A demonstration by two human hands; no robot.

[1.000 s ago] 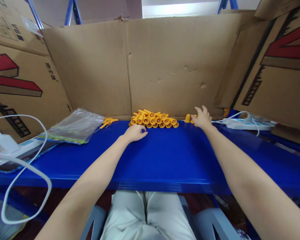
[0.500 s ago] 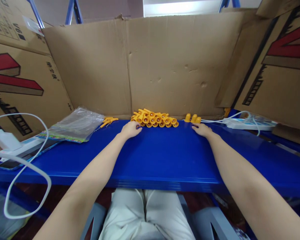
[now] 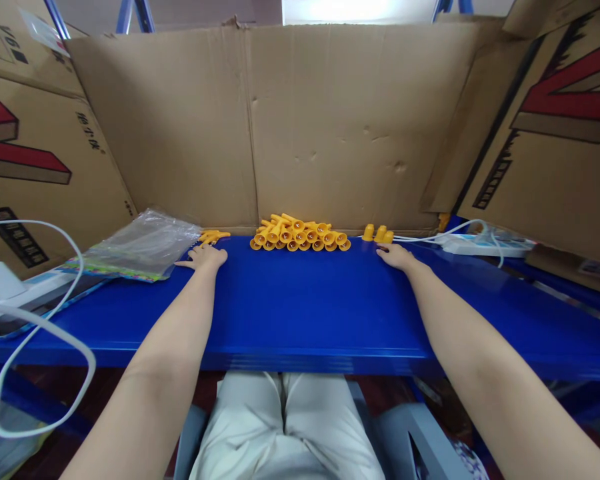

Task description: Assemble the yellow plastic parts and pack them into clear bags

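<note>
My left hand (image 3: 203,257) rests on the blue tabletop with its fingers spread, just in front of a small pile of thin orange-yellow plastic pieces (image 3: 213,236). Nothing shows in its grasp. My right hand (image 3: 397,256) lies low on the table, its fingers loosely stretched and apart, right before a short row of yellow caps (image 3: 380,234). It seems to hold nothing. Between the hands, against the cardboard, several yellow funnel-shaped parts (image 3: 300,235) are stacked on their sides, wide open ends facing me.
Cardboard (image 3: 340,127) walls the back of the blue table (image 3: 300,300). A clear plastic bag (image 3: 145,247) lies at left, near a white charger (image 3: 0,279), a looped white cable (image 3: 75,337) and a phone. On the right is a white power strip (image 3: 485,245).
My left hand has moved left, from the stacked funnel-shaped parts to the thin pieces, and its fingers have spread. My right hand stays near the caps. The view has shifted slightly.
</note>
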